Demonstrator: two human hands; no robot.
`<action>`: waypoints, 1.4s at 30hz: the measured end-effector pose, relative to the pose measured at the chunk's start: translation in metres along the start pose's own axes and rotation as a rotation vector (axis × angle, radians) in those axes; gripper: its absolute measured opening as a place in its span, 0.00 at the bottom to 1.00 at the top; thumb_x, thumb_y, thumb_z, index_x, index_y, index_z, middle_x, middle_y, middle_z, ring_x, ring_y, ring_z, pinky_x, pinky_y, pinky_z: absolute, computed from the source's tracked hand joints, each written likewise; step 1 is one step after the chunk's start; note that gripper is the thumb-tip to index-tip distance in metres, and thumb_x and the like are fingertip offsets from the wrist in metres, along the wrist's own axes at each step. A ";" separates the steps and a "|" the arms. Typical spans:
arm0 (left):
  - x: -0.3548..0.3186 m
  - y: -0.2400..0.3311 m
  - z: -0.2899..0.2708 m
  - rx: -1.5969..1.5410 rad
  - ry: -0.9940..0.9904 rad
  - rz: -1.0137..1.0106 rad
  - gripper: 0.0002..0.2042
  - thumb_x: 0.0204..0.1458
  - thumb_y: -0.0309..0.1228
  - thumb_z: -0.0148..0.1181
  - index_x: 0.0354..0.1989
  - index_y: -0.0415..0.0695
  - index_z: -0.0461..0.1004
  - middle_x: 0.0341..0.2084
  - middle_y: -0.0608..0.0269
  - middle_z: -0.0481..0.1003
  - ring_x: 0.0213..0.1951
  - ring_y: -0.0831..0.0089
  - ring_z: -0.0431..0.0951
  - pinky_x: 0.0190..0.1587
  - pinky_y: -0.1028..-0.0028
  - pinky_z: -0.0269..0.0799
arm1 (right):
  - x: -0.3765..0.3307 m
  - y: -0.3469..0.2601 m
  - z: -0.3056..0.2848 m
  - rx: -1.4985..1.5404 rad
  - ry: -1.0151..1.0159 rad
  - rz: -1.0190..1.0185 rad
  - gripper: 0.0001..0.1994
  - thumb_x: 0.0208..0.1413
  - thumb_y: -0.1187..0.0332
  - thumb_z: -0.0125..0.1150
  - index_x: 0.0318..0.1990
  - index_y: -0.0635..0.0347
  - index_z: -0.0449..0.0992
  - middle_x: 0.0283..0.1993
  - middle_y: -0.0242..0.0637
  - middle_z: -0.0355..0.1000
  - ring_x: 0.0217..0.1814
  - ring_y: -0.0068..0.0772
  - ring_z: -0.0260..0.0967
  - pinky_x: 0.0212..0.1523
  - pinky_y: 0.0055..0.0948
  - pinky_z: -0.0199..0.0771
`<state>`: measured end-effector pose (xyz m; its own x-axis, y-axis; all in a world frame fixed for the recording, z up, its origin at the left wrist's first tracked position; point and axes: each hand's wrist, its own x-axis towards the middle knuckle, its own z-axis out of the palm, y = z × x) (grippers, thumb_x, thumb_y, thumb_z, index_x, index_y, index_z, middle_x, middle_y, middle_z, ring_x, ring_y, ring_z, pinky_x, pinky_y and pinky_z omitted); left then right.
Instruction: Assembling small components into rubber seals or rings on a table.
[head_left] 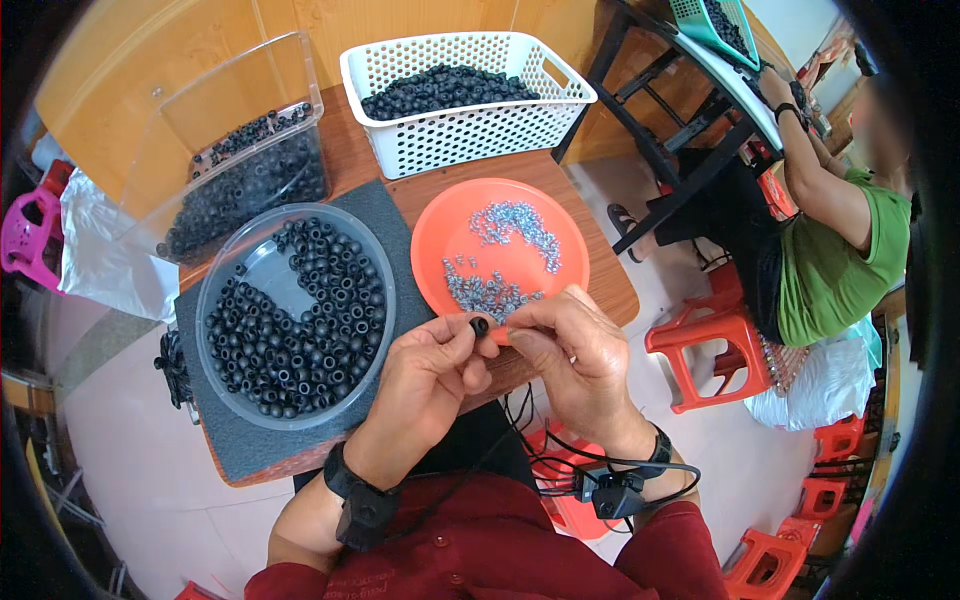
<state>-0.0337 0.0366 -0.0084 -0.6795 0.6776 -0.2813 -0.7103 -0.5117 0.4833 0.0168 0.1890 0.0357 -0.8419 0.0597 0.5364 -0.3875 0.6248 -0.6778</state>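
Both hands meet over table edge. Left hand [430,365] pinches small black ring [479,325] between thumb and forefinger; right hand [575,345] closes fingertips beside it, possibly on a screw, too small to tell. Orange plate [440,235] of screws just beyond; round tub [215,300] of rings left.

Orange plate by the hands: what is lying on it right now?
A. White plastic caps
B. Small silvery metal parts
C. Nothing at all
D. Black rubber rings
B: the orange plate carries two loose clusters of small silvery metal parts, while the black rings sit in the clear round bowl to its left, and the left hand pinches one black ring next to the right hand.
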 end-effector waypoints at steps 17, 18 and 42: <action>-0.007 -0.006 0.005 0.051 0.035 -0.017 0.10 0.54 0.24 0.54 0.43 0.33 0.70 0.26 0.59 0.73 0.21 0.82 0.65 0.23 0.84 0.60 | -0.003 0.008 0.001 0.014 -0.070 0.015 0.08 0.38 0.80 0.65 0.30 0.61 0.76 0.26 0.34 0.71 0.30 0.35 0.67 0.30 0.29 0.67; -0.008 -0.005 0.005 0.049 0.028 -0.015 0.10 0.55 0.24 0.53 0.43 0.33 0.70 0.27 0.59 0.73 0.21 0.82 0.65 0.23 0.85 0.60 | -0.003 0.009 0.001 -0.029 -0.039 -0.021 0.09 0.37 0.79 0.65 0.29 0.61 0.76 0.26 0.34 0.71 0.30 0.34 0.66 0.31 0.29 0.66; -0.005 -0.010 0.004 -0.026 -0.026 -0.051 0.09 0.56 0.28 0.51 0.39 0.34 0.72 0.27 0.63 0.73 0.24 0.80 0.68 0.31 0.81 0.65 | -0.017 0.007 0.005 -0.142 0.026 -0.184 0.14 0.35 0.81 0.64 0.35 0.63 0.76 0.34 0.37 0.70 0.33 0.37 0.64 0.33 0.30 0.63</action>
<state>-0.0222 0.0403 -0.0090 -0.6377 0.7164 -0.2828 -0.7484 -0.4896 0.4474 0.0268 0.1888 0.0189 -0.7511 -0.0469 0.6585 -0.4756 0.7303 -0.4904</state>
